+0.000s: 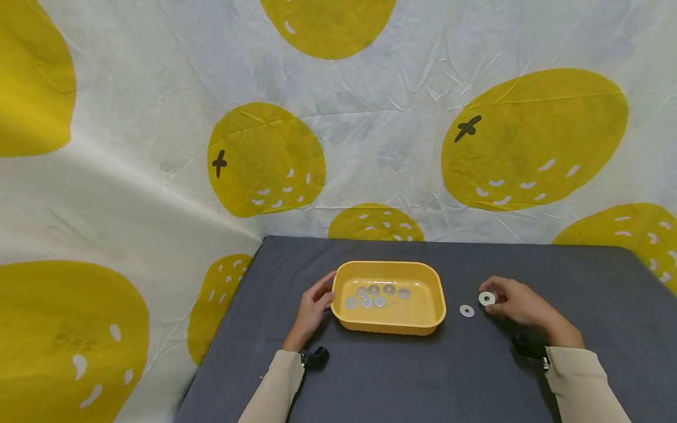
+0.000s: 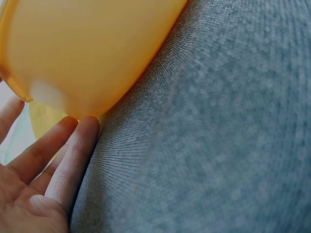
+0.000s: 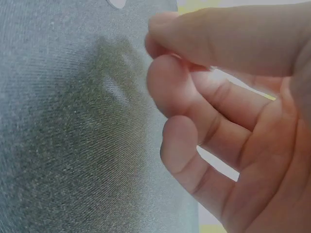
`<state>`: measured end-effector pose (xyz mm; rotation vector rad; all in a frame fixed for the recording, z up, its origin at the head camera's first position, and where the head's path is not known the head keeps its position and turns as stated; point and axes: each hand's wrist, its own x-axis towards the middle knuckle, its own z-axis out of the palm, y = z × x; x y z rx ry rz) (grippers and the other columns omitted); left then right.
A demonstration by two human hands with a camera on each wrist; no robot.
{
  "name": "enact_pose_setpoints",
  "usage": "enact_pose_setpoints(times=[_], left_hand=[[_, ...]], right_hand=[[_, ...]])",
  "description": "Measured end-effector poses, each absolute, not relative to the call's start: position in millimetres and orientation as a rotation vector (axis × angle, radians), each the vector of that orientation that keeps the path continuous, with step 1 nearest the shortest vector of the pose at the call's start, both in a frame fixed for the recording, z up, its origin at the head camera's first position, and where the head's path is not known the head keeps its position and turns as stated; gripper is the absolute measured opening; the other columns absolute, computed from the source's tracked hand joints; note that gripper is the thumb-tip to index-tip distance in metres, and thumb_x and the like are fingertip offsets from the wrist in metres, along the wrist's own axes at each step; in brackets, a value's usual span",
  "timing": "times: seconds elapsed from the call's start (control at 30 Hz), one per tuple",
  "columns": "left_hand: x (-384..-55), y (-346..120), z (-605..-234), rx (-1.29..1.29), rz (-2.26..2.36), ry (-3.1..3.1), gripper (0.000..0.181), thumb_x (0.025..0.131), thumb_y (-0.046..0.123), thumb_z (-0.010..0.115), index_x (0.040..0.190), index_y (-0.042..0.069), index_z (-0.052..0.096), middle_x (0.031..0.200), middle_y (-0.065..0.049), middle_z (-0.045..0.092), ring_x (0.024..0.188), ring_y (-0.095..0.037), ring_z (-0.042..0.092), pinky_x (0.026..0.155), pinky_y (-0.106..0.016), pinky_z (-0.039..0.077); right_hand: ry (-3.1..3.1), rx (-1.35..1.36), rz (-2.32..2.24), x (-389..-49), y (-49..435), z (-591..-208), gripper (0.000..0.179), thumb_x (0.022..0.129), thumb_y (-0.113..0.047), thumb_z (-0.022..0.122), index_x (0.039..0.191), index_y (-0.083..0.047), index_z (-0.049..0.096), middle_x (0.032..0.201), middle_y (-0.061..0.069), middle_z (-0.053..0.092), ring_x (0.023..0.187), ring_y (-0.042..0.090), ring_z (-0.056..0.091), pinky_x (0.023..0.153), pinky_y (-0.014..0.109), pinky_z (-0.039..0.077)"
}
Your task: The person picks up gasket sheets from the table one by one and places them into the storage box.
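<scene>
A shallow yellow plastic tub [image 1: 388, 322] sits on the dark cloth, with several flat metal washers [image 1: 379, 301] lying spread over its floor. My left hand [image 1: 312, 306] is at the tub's left end; in the left wrist view its fairly straight fingers [image 2: 73, 165] touch the tub's outer wall [image 2: 97, 53]. Right of the tub, my right hand [image 1: 515, 302] pinches a washer [image 1: 486, 298] between thumb and fingers, its round face and centre hole showing. Another washer [image 1: 466, 311] lies on the cloth between that hand and the tub. In the right wrist view the fingers [image 3: 180, 141] hide the pinched washer.
A dark grey cloth [image 1: 386, 382] covers the table. Behind it and along the left hangs a white sheet [image 1: 370, 147] printed with yellow fruit shapes. Each wrist wears a dark strap with a camera [image 1: 316, 358], below beige sleeves.
</scene>
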<state>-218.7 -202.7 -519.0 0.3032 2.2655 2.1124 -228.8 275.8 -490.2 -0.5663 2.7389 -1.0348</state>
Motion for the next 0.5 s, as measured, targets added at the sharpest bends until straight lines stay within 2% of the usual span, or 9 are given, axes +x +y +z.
enact_pose_setpoints(times=[0.23, 0.37, 0.5], left_hand=[[-231.3, -203.5, -542.3, 0.268, 2.121, 2.310, 0.049, 0.103, 0.009, 0.059, 0.151, 0.017, 0.053, 0.130, -0.028, 0.064, 0.116, -0.043, 0.064, 0.082, -0.023, 0.060], [-234.2, -204.4, -544.8, 0.258, 2.124, 2.283, 0.052, 0.103, 0.006, 0.057, 0.154, 0.012, 0.048, 0.132, -0.032, 0.061, 0.119, -0.051, 0.060, 0.082, -0.023, 0.059], [-233.8, -203.9, -544.2, 0.252, 2.113, 2.297, 0.051, 0.103, 0.008, 0.058, 0.153, 0.015, 0.050, 0.131, -0.030, 0.062, 0.118, -0.050, 0.060, 0.081, -0.023, 0.059]], right_hand=[[2.769, -0.578, -1.062, -228.8, 273.1, -485.2, 0.034, 0.081, -0.004, 0.082, 0.109, 0.001, 0.065, 0.077, -0.001, 0.058, 0.064, 0.002, 0.049, 0.058, 0.024, 0.042], [2.816, -0.571, -1.027, -229.3, 271.3, -482.9, 0.033, 0.081, -0.009, 0.084, 0.108, 0.001, 0.067, 0.079, -0.001, 0.056, 0.065, 0.002, 0.048, 0.058, 0.024, 0.042], [2.847, -0.541, -1.002, -229.0, 267.5, -479.5, 0.033, 0.082, -0.015, 0.085, 0.107, -0.001, 0.068, 0.082, -0.001, 0.059, 0.067, 0.003, 0.048, 0.058, 0.024, 0.042]])
